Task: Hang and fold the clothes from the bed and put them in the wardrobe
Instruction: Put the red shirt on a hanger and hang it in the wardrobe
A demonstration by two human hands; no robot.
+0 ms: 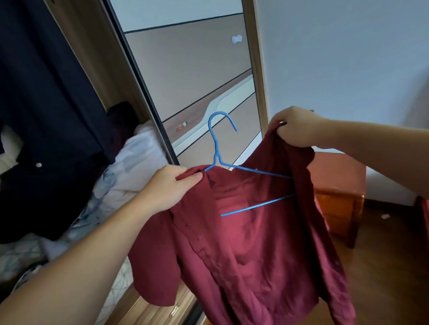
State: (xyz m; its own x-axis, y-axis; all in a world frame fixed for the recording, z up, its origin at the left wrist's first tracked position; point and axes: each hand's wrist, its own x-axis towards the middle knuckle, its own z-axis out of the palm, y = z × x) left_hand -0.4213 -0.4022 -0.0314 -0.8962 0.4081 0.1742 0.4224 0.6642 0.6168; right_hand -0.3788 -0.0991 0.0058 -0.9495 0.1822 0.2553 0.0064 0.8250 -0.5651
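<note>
Both hands hold a dark red button-up shirt (252, 236) on a thin blue wire hanger (218, 146): left hand (170, 189) fingers pinch one shoulder, right hand (295, 127) fingers grip the other.

A dark red shirt (250, 241) is held up in the air in front of an open wardrobe (148, 318). The left hand (170, 189) pinches the shirt at the collar, just beside the neck of a blue hanger (222, 146). The right hand (295, 127) grips the shirt's other shoulder, raised higher. The hanger sits partly inside the shirt, hook upward; one arm and its lower bar show against the lining. A dark garment (31, 105) hangs inside the wardrobe at left, above pale bedding (136, 166). A wooden cabinet (339, 198) stands at right on the floor.
</note>
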